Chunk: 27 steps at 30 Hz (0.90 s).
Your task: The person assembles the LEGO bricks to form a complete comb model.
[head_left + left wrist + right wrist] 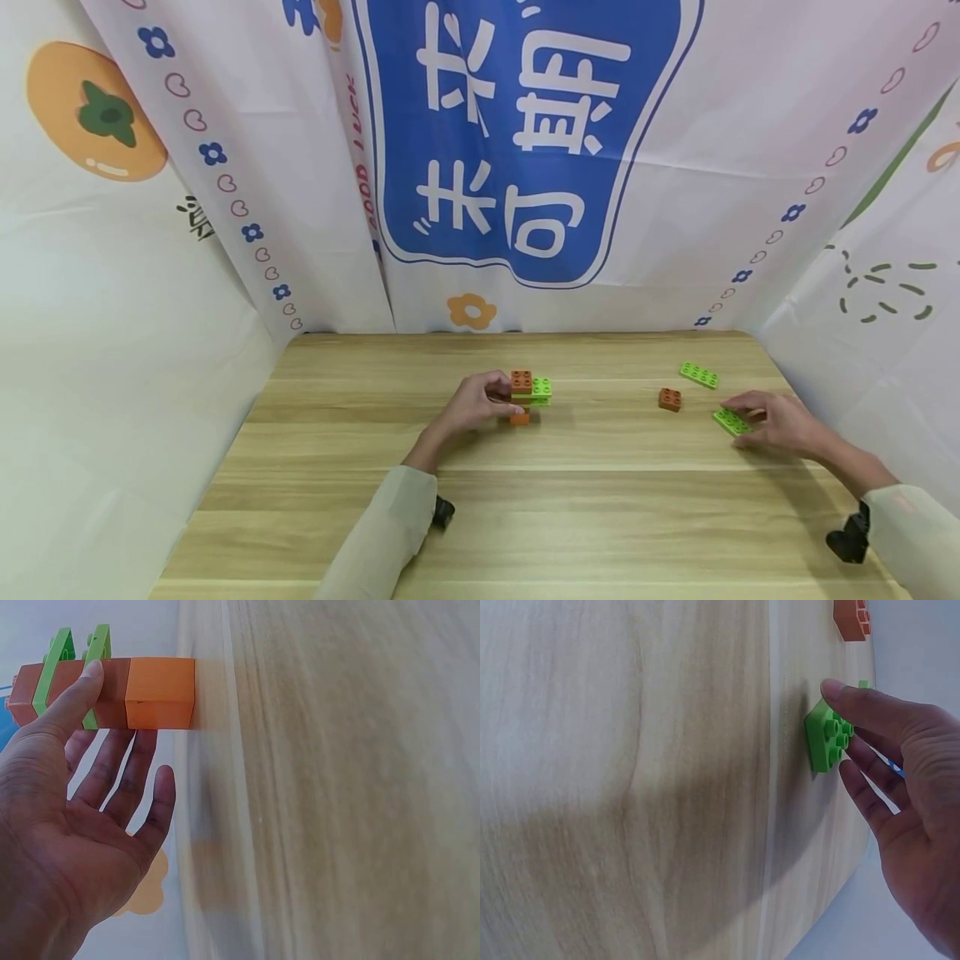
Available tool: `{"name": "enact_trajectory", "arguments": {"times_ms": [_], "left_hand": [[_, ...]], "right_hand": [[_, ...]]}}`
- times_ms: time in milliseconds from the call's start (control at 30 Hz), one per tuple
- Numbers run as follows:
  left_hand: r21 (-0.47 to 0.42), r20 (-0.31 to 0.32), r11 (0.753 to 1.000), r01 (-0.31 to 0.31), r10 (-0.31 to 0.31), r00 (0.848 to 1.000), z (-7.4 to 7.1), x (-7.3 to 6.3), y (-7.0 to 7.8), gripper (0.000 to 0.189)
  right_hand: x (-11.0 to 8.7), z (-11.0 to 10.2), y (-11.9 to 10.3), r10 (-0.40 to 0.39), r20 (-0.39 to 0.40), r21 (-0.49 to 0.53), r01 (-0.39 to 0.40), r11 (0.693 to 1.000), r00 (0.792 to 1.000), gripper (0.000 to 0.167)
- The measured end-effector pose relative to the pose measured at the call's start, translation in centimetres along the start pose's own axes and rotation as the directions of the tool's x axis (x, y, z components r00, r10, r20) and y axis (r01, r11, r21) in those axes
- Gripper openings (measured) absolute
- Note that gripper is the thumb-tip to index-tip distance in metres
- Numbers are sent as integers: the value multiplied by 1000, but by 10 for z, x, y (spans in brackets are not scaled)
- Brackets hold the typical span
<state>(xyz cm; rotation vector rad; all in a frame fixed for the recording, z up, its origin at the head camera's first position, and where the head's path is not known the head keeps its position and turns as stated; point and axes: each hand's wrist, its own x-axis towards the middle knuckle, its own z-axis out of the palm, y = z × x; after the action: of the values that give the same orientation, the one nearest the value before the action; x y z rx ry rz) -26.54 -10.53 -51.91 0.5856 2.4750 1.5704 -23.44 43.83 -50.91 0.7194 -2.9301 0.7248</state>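
Near the table's middle, my left hand grips an upright stack of toy building bricks. At its bottom is an orange brick, with brown bricks and two green plates above; the plates jut out to the right. In the left wrist view, the thumb lies along the stack and the fingers are behind it. Over at the right, my right hand has its thumb and fingers around the sides of a green studded brick, low at the table. The thumb covers part of that brick.
A loose brown brick and a long green plate lie on the wooden table, left of and beyond my right hand. Printed white cloth hangs along the table's back and sides.
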Motion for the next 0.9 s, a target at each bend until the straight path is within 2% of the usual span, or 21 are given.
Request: {"name": "enact_trajectory", "arguments": {"times_ms": [500,900], "left_hand": [[-14,2,1000,-3,4,1000,-1,0,0,30],[-1,6,1000,3,-3,1000,-1,1,0,29]], "right_hand": [[-2,5,1,21,-18,-68,-22,997,1000,53],[1,6,1,22,0,-42,-22,999,1000,44]]}}
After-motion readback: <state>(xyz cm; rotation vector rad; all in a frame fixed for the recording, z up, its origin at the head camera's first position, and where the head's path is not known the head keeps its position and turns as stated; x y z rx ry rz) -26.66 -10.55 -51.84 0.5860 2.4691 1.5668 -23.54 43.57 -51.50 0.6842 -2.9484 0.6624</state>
